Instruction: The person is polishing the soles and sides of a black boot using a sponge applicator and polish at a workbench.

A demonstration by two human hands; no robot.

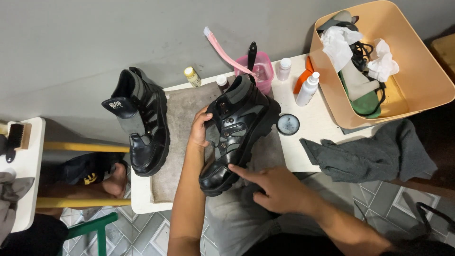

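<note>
A black ankle boot point(234, 130) lies tilted on a grey mat point(177, 142) on a small white table point(313, 125). My left hand point(199, 129) grips the boot's upper side near the ankle. My right hand point(277, 187) rests near the toe, its index finger stretched out and touching the boot's side just above the sole, the other fingers curled. A second black boot point(142, 128) stands upright on the mat's left edge, apart from both hands.
Behind the boot stand a pink cup point(263, 71) with a pink toothbrush and a black brush, several small bottles and a round tin point(288, 124). A beige tub point(417, 80) holds rags and insoles. A grey cloth point(379, 154) lies at right. A side table with a brush point(16, 137) is at left.
</note>
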